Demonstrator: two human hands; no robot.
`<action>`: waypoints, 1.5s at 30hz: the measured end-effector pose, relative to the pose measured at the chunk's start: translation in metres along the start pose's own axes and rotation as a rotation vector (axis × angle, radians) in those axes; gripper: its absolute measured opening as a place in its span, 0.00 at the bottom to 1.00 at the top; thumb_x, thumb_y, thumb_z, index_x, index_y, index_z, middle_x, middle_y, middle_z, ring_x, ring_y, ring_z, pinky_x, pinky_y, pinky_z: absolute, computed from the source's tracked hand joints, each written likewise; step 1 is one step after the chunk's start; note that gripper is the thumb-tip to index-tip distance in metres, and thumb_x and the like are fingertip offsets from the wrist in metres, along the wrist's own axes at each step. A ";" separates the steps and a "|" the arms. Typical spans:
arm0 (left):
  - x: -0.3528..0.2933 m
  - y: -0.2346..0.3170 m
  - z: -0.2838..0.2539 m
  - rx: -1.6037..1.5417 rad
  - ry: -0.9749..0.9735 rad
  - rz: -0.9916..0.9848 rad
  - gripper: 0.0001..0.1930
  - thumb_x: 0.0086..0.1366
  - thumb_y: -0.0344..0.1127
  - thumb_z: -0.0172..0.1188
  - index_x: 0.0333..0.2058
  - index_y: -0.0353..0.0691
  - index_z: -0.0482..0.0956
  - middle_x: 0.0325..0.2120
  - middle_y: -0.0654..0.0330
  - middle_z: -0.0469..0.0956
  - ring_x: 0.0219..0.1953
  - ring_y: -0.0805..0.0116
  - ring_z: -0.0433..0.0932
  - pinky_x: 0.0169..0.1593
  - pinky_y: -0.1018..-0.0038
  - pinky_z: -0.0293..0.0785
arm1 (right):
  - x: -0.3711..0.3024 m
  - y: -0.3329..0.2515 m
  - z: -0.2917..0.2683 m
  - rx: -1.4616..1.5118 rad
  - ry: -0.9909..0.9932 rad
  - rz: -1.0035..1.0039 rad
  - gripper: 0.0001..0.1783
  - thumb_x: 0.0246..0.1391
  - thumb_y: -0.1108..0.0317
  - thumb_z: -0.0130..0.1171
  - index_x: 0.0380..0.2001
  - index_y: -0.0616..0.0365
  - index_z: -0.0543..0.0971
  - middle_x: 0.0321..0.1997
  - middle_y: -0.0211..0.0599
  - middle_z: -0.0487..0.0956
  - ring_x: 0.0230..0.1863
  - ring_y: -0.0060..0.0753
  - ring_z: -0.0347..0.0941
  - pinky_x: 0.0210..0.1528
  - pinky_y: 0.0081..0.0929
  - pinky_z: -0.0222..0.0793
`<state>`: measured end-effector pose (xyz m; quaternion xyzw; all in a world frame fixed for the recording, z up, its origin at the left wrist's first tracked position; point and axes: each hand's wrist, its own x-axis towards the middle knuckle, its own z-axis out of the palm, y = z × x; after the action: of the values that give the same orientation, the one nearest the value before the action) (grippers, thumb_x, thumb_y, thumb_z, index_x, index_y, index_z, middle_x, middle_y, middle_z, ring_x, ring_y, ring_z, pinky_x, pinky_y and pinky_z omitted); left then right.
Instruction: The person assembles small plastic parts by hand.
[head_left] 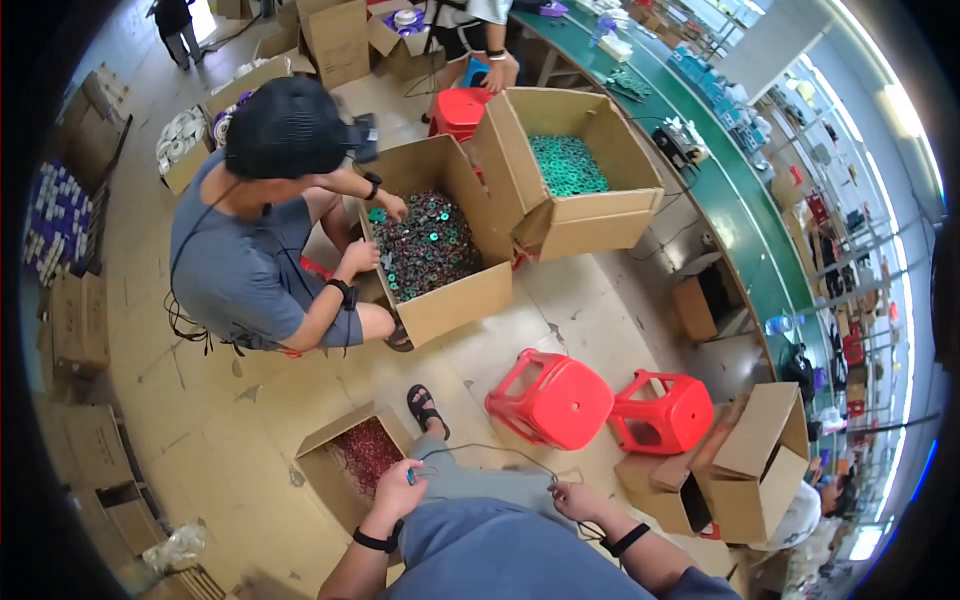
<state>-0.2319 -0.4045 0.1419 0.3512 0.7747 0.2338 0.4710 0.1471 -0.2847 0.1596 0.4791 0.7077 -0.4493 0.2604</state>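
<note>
My left hand (398, 490) is closed around a small blue-teal piece (411, 477), too small to name exactly. It hangs over the edge of an open carton of dark red small parts (368, 455). Over my lap, my right hand (578, 500) pinches a thin dark cord (500, 447). The cord arcs across my legs toward my left hand; whether it joins the blue-teal piece cannot be made out. Both of my wrists wear black bands.
Ahead, a seated co-worker (250, 240) reaches into a carton of mixed dark and green parts (430, 240). Beyond stands a carton of green parts (570, 165). Red stools (565, 400) and empty-looking cartons (750, 470) are on my right, beside a long green workbench (735, 215).
</note>
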 end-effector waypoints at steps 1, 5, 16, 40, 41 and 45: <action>0.012 0.002 -0.012 -0.008 -0.009 -0.017 0.18 0.55 0.36 0.67 0.45 0.40 0.81 0.36 0.53 0.82 0.40 0.56 0.83 0.46 0.65 0.78 | 0.013 -0.014 -0.013 0.025 0.005 0.014 0.26 0.53 0.64 0.54 0.56 0.57 0.78 0.46 0.46 0.85 0.50 0.50 0.81 0.54 0.42 0.76; 0.048 -0.002 -0.045 0.043 -0.118 -0.053 0.20 0.53 0.37 0.69 0.46 0.41 0.80 0.38 0.53 0.82 0.43 0.54 0.82 0.49 0.63 0.78 | 0.047 -0.053 -0.057 -0.006 0.015 -0.011 0.25 0.53 0.68 0.53 0.56 0.56 0.78 0.45 0.47 0.85 0.47 0.50 0.82 0.52 0.42 0.77; 0.108 -0.034 -0.019 -0.253 -0.386 -0.286 0.21 0.55 0.33 0.72 0.48 0.40 0.82 0.34 0.58 0.83 0.38 0.66 0.80 0.45 0.71 0.77 | 0.147 -0.126 -0.163 -0.458 0.024 0.270 0.19 0.50 0.68 0.54 0.47 0.54 0.81 0.45 0.49 0.84 0.47 0.50 0.82 0.49 0.48 0.78; 0.352 0.176 0.135 -0.928 0.229 0.209 0.19 0.65 0.21 0.65 0.54 0.31 0.75 0.40 0.65 0.79 0.41 0.77 0.79 0.49 0.77 0.79 | 0.380 -0.090 -0.349 0.049 0.099 -1.299 0.30 0.57 0.73 0.55 0.64 0.59 0.68 0.60 0.51 0.76 0.61 0.54 0.73 0.63 0.44 0.70; 0.347 0.188 0.139 -0.931 0.241 0.187 0.19 0.65 0.21 0.65 0.54 0.31 0.75 0.40 0.65 0.79 0.41 0.77 0.79 0.49 0.77 0.79 | 0.379 -0.081 -0.351 0.152 -0.084 -1.161 0.29 0.60 0.72 0.55 0.65 0.60 0.67 0.58 0.51 0.77 0.59 0.52 0.76 0.61 0.41 0.73; 0.318 0.214 0.175 -0.948 0.377 0.300 0.21 0.63 0.21 0.66 0.54 0.30 0.74 0.41 0.61 0.81 0.42 0.77 0.81 0.48 0.78 0.80 | 0.359 -0.033 -0.345 0.271 -0.306 -1.009 0.25 0.65 0.69 0.56 0.63 0.61 0.69 0.45 0.49 0.83 0.45 0.39 0.83 0.47 0.33 0.78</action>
<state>-0.1042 -0.0183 0.0320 0.1588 0.5965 0.6821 0.3920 -0.0072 0.1757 0.0450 0.0384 0.7395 -0.6704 0.0482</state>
